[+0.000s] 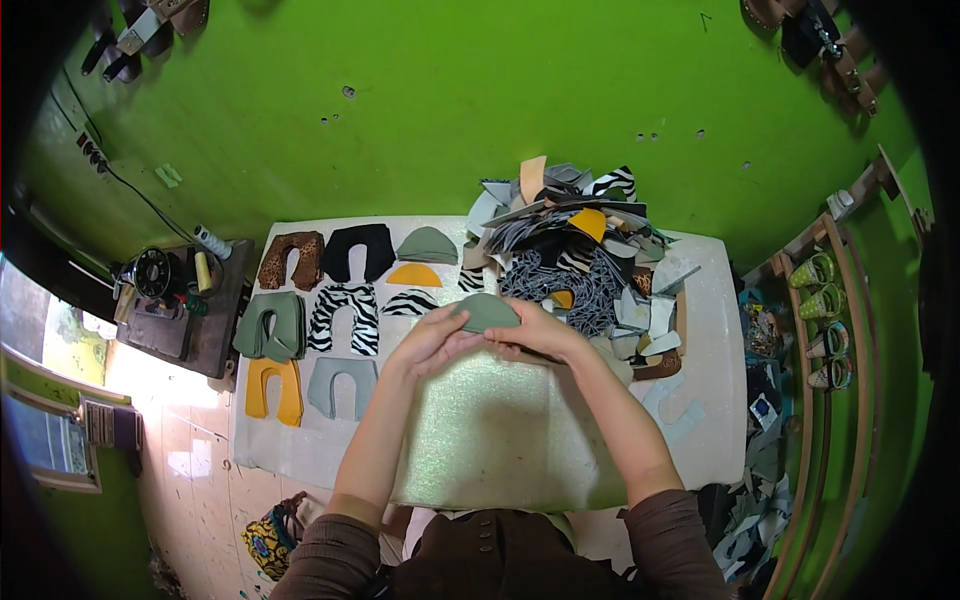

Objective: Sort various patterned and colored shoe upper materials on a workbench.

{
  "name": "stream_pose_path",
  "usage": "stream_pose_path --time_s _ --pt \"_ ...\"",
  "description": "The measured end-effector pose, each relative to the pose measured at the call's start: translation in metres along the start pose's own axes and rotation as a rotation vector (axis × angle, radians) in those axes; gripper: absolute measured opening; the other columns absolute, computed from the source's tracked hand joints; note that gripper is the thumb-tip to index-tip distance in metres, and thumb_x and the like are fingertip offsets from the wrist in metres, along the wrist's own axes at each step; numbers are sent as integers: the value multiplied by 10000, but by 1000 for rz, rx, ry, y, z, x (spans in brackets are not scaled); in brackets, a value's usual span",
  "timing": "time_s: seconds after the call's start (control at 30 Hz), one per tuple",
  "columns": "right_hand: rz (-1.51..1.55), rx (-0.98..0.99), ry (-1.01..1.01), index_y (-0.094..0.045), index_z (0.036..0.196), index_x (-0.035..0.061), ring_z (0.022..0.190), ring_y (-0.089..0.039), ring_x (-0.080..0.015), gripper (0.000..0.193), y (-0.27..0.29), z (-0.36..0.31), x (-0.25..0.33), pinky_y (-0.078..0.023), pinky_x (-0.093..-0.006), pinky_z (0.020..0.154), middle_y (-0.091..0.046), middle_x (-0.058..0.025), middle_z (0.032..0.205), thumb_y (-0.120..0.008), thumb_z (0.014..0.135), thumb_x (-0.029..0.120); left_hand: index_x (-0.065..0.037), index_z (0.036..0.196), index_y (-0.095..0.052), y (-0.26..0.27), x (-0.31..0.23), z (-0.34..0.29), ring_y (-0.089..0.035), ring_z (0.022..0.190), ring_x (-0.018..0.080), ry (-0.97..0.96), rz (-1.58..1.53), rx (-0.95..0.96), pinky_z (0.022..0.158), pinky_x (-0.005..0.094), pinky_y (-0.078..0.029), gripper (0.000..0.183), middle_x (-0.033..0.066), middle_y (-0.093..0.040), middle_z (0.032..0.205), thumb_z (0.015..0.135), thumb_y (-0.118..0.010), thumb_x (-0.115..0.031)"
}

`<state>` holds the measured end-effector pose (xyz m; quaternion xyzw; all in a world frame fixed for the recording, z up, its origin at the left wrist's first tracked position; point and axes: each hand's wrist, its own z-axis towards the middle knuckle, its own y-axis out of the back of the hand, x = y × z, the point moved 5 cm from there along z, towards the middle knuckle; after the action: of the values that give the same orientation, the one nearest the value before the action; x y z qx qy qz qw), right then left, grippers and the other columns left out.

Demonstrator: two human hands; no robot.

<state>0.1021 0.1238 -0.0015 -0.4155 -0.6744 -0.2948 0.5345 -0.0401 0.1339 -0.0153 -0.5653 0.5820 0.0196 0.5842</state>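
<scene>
Above the middle of the table (pixel 470 430), both hands grip a grey-green half-round cut piece (pixel 487 312), perhaps a small stack. My left hand (pixel 432 338) pinches its left end, thumb on top. My right hand (pixel 536 332) has the right end, its fingers partly hidden beneath. Just left of the hands lie a zebra-striped half-round piece (pixel 409 302), a yellow one (pixel 415 274) and another grey-green one (pixel 428 244). Further left are U-shaped pieces in leopard print (pixel 290 245), black (pixel 374 248), green (pixel 270 345), zebra print (pixel 325 330), yellow (pixel 263 385) and pale grey (pixel 335 372).
A tall heap of scraps (pixel 570 220) with grey shreds (pixel 570 285) covers the table's far right. A sewing machine (pixel 160 275) stands on a small dark table (pixel 225 305) at left. Sandals (pixel 822 302) sit on a wooden rack (pixel 850 430) at right, with scraps (pixel 750 530) on the floor.
</scene>
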Motion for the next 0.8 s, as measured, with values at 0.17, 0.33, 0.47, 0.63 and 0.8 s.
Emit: stream_pose_path --time_s 0.17,0.33,0.47,0.63,0.8 --pt "213 -63 -65 -561 917 4 679 -577 -98 167 -8 43 -19 -463 -202 580 -602 -51 796 -542 861 161 30 1195 -395 46 -36 5 -527 1037 186 -16 222 -156 910 277 -441 308 147 -504 1140 923 -396 -115" --pt "202 -351 -29 -556 939 -5 653 -574 -101 157 -2 107 -28 -463 -216 553 -595 -56 771 -556 838 115 3 1089 -488 96 -68 23 -594 886 138 -8 495 -286 763 223 -495 226 90 -581 987 904 -456 -121" --pt "72 -548 40 -556 928 -25 598 -580 -120 167 15 157 -49 -459 -249 519 -600 -76 718 -575 790 67 5 999 -524 150 -82 50 -610 779 119 -125 676 -485 630 204 -500 161 45 -595 887 871 -512 -92" --pt "-454 -865 131 -505 864 43 540 -546 -238 112 12 181 -33 -438 -328 528 -544 -99 634 -552 766 18 0 989 -538 195 -87 75 -603 686 126 -235 773 -553 577 221 -474 171 56 -605 774 836 -545 -76" --pt "-873 -898 184 -564 839 112 733 -544 -290 80 18 195 -27 -444 -405 617 -517 -110 753 -537 766 101 -49 1040 -529 176 -100 95 -593 752 292 -475 1330 -688 646 343 -473 297 153 -596 826 751 -594 -78"
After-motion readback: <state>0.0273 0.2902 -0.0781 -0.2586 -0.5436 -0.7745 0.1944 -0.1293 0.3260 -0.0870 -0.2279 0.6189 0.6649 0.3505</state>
